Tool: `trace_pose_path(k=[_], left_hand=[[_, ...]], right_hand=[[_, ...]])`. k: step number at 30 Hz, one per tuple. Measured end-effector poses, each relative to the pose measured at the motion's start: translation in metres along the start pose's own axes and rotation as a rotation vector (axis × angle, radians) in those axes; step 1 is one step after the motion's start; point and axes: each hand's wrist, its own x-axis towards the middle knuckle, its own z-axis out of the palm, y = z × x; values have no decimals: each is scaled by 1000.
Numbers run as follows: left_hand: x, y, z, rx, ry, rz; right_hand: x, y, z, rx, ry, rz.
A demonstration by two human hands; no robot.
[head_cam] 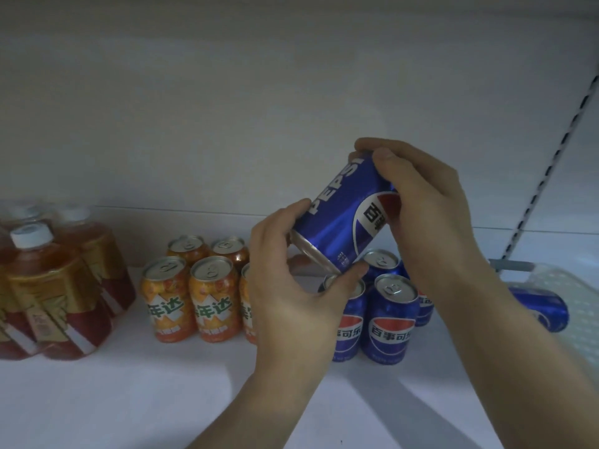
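A blue Pepsi can (pixel 343 212) is held tilted in the air above the white shelf (pixel 162 384), between both of my hands. My left hand (pixel 291 286) grips its lower end, with the thumb on the can's side and the fingers curled under the rim. My right hand (pixel 421 202) grips the upper end from the right, its fingers wrapped over the top. Below the held can, several upright blue Pepsi cans (pixel 390 319) stand in a group, partly hidden by my hands.
Several orange soda cans (pixel 210 299) stand left of the Pepsi group. Bottles of red-orange drink (pixel 55 286) with white caps fill the far left. At the right, one blue can (pixel 544 307) lies on its side in a white basket (pixel 573 306). A slotted shelf upright (pixel 551 157) runs diagonally.
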Motion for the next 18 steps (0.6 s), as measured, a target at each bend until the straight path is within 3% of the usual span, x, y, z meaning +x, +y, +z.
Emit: trace_pose_path(k=[10,14,18], left_hand=[[-6,12,4,-159,-51,-161],[-7,16,3,-214,-89,-218],[-9,20,3,-291,-178,-261]], right_hand=[[-8,1,16,-19,277,-175],[-9,-4,17,33,254,-131],[-10,-9,13,193,111,1]])
